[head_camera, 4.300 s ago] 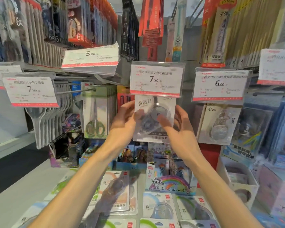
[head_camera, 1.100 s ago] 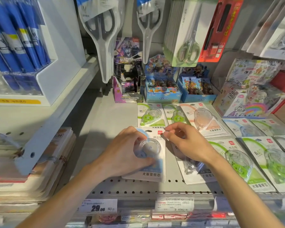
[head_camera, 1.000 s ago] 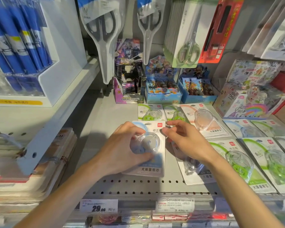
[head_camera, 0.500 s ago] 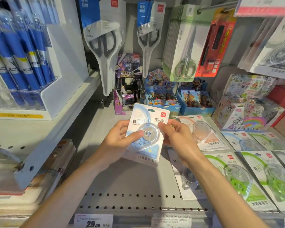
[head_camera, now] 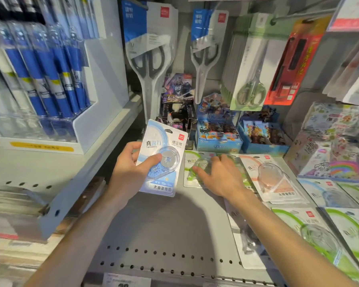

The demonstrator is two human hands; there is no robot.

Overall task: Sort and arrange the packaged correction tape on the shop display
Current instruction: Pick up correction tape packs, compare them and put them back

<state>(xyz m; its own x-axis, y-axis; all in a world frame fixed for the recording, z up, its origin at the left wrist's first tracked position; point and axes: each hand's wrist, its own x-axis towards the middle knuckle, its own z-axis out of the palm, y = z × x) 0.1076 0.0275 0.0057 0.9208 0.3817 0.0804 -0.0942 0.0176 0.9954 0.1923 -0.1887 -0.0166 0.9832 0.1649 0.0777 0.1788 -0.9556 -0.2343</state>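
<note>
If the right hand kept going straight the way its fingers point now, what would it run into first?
Probably the blue pack held up in the left hand; the right hand already rests on the green pack, though depth is unclear.

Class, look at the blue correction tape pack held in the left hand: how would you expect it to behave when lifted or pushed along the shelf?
The blue correction tape pack probably weighs little: the left hand holds it upright alone. Its flat card likely flexes slightly yet keeps shape, since it stands unsupported. Pushed across the shelf, the smooth backing would probably slide, not roll.
</note>
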